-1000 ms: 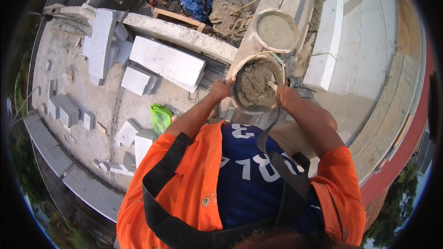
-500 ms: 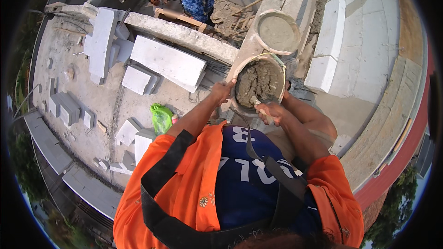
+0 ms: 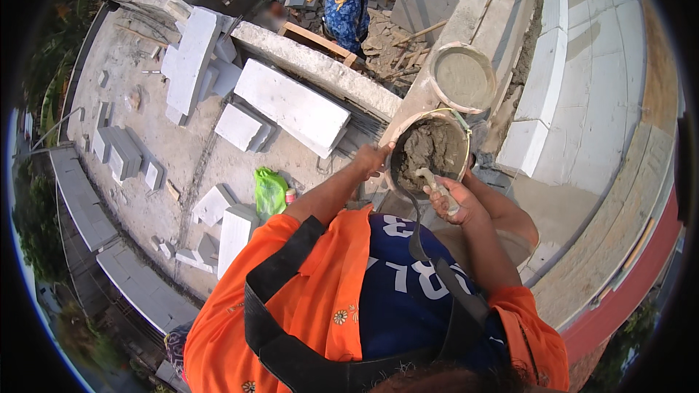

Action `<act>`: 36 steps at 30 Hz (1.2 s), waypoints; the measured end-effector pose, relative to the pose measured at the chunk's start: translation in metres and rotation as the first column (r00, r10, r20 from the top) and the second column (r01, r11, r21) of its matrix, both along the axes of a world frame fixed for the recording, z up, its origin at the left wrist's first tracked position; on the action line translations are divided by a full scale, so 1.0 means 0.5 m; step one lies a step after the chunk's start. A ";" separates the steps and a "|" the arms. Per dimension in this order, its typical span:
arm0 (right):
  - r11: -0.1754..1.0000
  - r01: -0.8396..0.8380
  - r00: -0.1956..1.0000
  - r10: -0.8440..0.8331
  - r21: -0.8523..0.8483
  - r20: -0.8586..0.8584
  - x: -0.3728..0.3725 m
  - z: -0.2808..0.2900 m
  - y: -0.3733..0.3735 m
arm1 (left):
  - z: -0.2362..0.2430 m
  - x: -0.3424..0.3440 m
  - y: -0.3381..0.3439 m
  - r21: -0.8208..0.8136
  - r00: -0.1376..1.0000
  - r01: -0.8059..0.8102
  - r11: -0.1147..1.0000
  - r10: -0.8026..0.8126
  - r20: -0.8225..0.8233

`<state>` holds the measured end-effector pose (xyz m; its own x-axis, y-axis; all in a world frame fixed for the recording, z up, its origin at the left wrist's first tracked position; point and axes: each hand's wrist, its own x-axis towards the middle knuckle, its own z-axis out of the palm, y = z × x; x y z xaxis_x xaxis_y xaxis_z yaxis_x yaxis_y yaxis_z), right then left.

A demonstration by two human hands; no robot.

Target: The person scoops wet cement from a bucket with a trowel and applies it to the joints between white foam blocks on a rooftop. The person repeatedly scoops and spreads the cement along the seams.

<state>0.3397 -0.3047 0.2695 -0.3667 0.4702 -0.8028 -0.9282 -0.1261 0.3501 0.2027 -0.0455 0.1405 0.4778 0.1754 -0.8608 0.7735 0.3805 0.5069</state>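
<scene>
A round bucket [image 3: 467,147] with a thin wire handle stands in front of me, part full of thick grey mortar [image 3: 426,151]. On its left rim my left hand [image 3: 375,160] is closed, fingers gripping the edge. My right hand [image 3: 455,202] is wrapped round the pale, mortar-smeared handle of a trowel [image 3: 426,175] at the near right side of the bucket. The trowel's blade is sunk in the mortar and hidden. Just beyond stands a second bucket [image 3: 464,78] holding smooth, watery grey liquid.
White blocks [image 3: 291,108] lie on the slab to the left, near a green plastic bag [image 3: 270,191]. A block wall [image 3: 542,113] runs along the right. Below the far wall edge, a person in a blue patterned shirt [image 3: 346,14] stands among rubble and planks.
My right hand has turned, and the trowel handle now tilts up more and shows more of its length. My left hand stays on the bucket rim. The whole view has shifted.
</scene>
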 end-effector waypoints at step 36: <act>0.988 -0.146 0.948 0.122 0.059 0.294 -0.017 0.029 0.027 | 0.034 0.005 -0.011 -0.045 0.991 -0.135 0.990 0.134 -0.018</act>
